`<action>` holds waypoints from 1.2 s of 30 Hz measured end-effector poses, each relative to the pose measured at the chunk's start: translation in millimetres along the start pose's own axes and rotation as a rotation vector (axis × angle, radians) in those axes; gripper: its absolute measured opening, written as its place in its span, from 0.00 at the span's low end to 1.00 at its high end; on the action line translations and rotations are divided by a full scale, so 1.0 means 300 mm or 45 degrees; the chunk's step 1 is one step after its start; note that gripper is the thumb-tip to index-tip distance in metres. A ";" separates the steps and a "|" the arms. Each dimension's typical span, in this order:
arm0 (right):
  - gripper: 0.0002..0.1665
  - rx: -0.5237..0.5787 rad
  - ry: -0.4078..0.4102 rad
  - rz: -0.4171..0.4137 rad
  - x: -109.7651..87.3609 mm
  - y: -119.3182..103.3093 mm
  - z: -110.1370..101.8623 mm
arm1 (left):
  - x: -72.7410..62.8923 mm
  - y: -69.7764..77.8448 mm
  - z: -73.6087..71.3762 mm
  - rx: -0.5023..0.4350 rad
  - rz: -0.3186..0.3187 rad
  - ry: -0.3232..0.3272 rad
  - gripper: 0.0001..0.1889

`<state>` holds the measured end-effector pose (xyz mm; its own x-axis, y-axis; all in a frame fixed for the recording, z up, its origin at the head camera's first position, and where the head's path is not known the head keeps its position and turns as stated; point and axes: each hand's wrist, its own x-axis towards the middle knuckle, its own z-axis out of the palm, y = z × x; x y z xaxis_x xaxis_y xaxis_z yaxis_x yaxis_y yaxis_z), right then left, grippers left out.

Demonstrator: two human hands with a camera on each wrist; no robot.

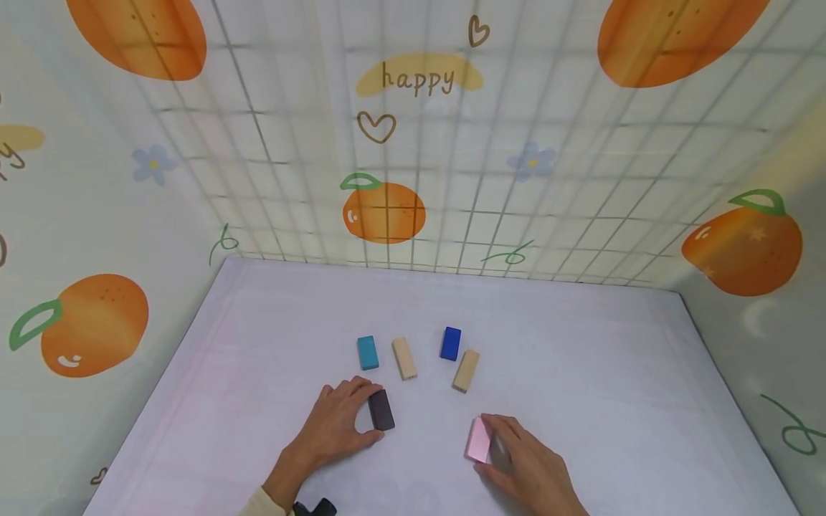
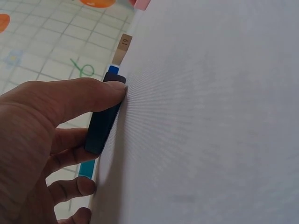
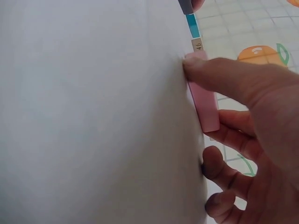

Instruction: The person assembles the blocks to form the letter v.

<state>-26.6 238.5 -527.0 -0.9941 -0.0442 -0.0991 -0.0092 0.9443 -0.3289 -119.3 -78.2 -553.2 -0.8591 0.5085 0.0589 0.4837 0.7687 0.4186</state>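
My left hand [image 1: 335, 423] pinches a black block [image 1: 381, 411] by its two ends, thumb at the near end and fingertips at the far one. The left wrist view shows the thumb pressed to one end of that dark block [image 2: 103, 126], low at the white surface. Toward the right, my right hand [image 1: 532, 466] holds a pink block [image 1: 477, 440] in the same way. In the right wrist view the thumb lies on one end of the pink block [image 3: 204, 105] and a finger touches the other; the remaining fingers are loosely bent beside it.
Beyond the hands lie a teal block [image 1: 368, 352], a plain wooden block [image 1: 404, 358], a blue block [image 1: 450, 343] and a second wooden block [image 1: 466, 370]. Printed walls with oranges and grid lines border the white tabletop [image 1: 581, 373]. A black object [image 1: 316, 508] sits by the left wrist.
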 end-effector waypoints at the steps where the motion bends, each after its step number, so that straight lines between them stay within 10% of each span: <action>1: 0.48 -0.001 -0.001 -0.001 0.001 0.000 -0.001 | 0.000 0.000 0.000 0.000 -0.001 -0.001 0.36; 36: 0.49 0.009 -0.035 0.011 0.002 0.002 -0.007 | 0.015 0.085 -0.017 -0.042 0.031 -0.047 0.35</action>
<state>-27.6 239.6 -525.2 -0.9908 -0.0448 -0.1276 0.0005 0.9423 -0.3348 -111.6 -58.4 -537.5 -0.8401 0.5413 0.0361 0.4979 0.7430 0.4472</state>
